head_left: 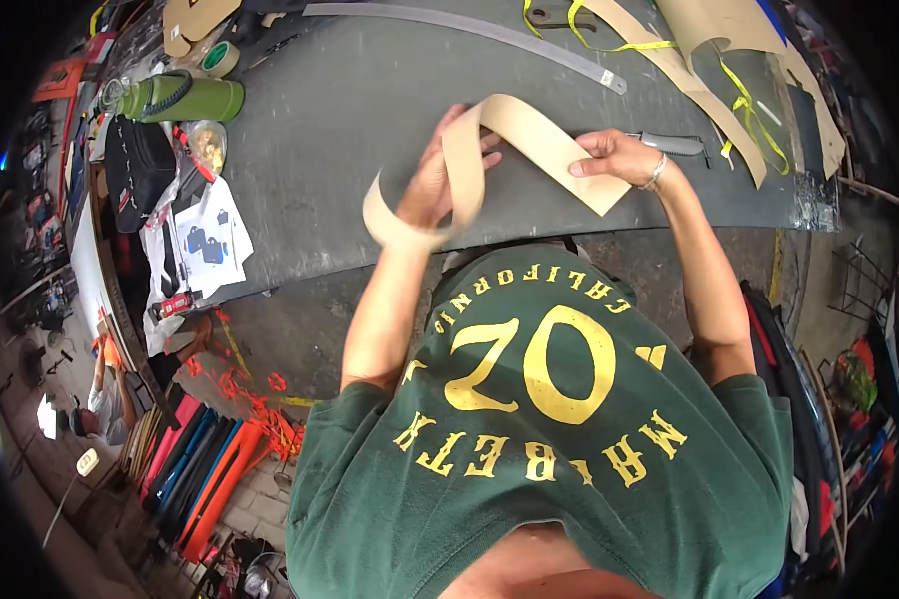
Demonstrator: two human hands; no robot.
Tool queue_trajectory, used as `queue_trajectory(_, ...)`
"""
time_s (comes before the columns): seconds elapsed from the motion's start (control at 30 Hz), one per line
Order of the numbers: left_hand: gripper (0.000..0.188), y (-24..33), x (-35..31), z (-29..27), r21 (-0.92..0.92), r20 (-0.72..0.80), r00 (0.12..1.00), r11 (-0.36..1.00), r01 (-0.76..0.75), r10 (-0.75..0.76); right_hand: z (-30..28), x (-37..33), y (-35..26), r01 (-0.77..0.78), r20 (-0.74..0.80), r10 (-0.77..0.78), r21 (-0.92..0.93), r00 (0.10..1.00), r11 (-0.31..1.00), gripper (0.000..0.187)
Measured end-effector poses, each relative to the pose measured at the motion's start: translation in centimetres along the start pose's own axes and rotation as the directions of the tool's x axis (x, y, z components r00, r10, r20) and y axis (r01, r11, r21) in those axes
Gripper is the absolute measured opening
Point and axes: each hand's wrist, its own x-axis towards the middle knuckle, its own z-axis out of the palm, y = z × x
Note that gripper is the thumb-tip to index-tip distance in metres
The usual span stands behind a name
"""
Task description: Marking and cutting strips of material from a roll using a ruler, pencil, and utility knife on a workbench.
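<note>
I seem to be straightening the tan strip above the counter, right hand pinching one end, left hand among its curls, grip unclear; next probably calls for easing those loops open.

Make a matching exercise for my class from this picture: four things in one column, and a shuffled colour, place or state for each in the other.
Things
1. Strip
2. Bottle
3. Ruler
4. Measuring tape

Descriptions
A. Yellow
B. Pinched in the right hand
C. Grey, long and thin
D. Green, at the left side of the table

Right pairs: 1-B, 2-D, 3-C, 4-A
</note>
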Motion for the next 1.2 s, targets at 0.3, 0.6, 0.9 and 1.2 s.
queue_trajectory(0.3, 0.056, 4.9, 0.6, -1.8, 0.511, -0.338, 0.753, 0.782, -0.358, 0.565, 0.6, 4.2, -4.3, -0.146, -0.059, 0.199, -0.875, 0.978, 0.461, 0.039)
queue_trajectory(0.6, 0.061, 6.7, -4.3, -8.6, 0.999, -0.038, 0.731, 0.054, 0.001, 0.681, 3.8, 9.0, -5.9, -0.307, -0.301, -0.328, -0.951, 0.895, 0.034, 0.042)
queue_trajectory(0.9, 0.064, 4.1, -3.7, -6.9, 0.868, 0.253, 0.899, -0.494, -0.048, 0.358, 8.4, 7.1, -0.7, -0.009, -0.67, -0.088, -0.14, 0.737, 0.99, 0.046)
queue_trajectory(1.2, 0.056, 2.3, -2.4, -5.4, 0.728, 0.399, 0.898, -0.66, -0.188, 0.185, 6.2, 6.8, 0.7, -0.139, -0.808, -0.128, -0.251, 0.575, 0.958, 0.033)
